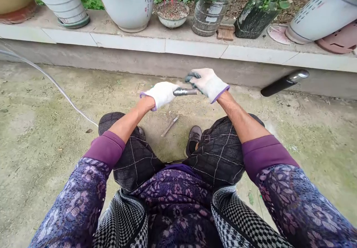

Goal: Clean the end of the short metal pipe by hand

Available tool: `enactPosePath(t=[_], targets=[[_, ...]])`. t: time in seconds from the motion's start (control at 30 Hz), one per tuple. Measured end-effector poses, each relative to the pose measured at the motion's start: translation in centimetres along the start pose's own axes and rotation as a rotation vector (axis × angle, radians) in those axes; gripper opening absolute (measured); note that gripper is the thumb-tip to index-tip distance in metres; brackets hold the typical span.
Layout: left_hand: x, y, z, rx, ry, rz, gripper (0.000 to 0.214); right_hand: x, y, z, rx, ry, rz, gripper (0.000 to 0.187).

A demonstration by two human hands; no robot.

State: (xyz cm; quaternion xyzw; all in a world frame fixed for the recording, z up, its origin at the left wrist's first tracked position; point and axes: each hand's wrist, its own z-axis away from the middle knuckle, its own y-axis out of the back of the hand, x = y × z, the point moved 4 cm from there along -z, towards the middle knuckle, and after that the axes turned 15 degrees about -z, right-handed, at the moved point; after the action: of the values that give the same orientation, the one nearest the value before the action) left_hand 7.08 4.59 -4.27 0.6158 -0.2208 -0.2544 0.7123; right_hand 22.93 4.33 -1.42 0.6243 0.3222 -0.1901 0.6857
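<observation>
Metal rod (pixel 185 91), short, grey and rough-looking, lies level between the two gloved hands, out in front of the knees and above the concrete floor (pixel 41 129). The left hand (pixel 161 93) is closed in a fist around one end. The right hand (pixel 208 82) has its fingers curled over the other end and grips it too, showing the dark coated fingertips of its white glove. Both wrists are bare, with purple cuffs pushed back on the forearms.

The person sits low with knees apart, in dark quilted trousers, and one brown shoe (pixel 193 138) shows between them. Just beside that shoe, on the floor under the hands, lies a thin metal strip (pixel 170 126), set at a slant. A pale hose (pixel 50 79) curves across the floor on the left.

To the right, near the step, a dark cylinder with a shiny tip (pixel 284 82) points up and away; I cannot tell what carries it. Beyond the hands runs a tiled ledge (pixel 131 41) with a row of plant pots: a large white pot (pixel 125 2), a small bowl of soil (pixel 172 15), a grey jar (pixel 209 15). A scrubbing brush (pixel 225 32) lies among them.
</observation>
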Motion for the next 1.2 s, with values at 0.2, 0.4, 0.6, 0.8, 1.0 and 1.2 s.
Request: enactPosePath(t=[0.2, 0.4, 0.6, 0.8, 1.0, 1.2], targets=[[-1.8, 1.8, 0.1, 0.112, 0.253, 0.430, 0.036, -0.8, -1.9, 0.2, 0.001, -0.017, -0.142, 0.026], [-3.7, -0.6, -0.6, 0.000, 0.325, -0.032, 0.030, -3.4, -3.6, 1.3, -0.193, 0.055, 0.242, 0.029], [-1.2, -1.8, 0.4, -0.173, 0.041, -0.289, 0.033, -1.5, -0.2, 0.4, -0.057, 0.040, 0.186, 0.030], [-1.4, 1.0, 0.5, 0.052, 0.085, 0.053, 0.033, 0.4, -1.0, -0.3, -0.112, -0.085, -0.005, 0.029], [-4.0, -0.2, -0.3, 0.046, 0.281, 0.021, 0.033, -3.9, -4.3, 2.2, -0.255, 0.098, 0.236, 0.026], [-1.9, -2.7, 0.0, -0.175, 0.091, -0.254, 0.031, -3.5, -1.7, 1.5, -0.177, 0.067, 0.247, 0.025]])
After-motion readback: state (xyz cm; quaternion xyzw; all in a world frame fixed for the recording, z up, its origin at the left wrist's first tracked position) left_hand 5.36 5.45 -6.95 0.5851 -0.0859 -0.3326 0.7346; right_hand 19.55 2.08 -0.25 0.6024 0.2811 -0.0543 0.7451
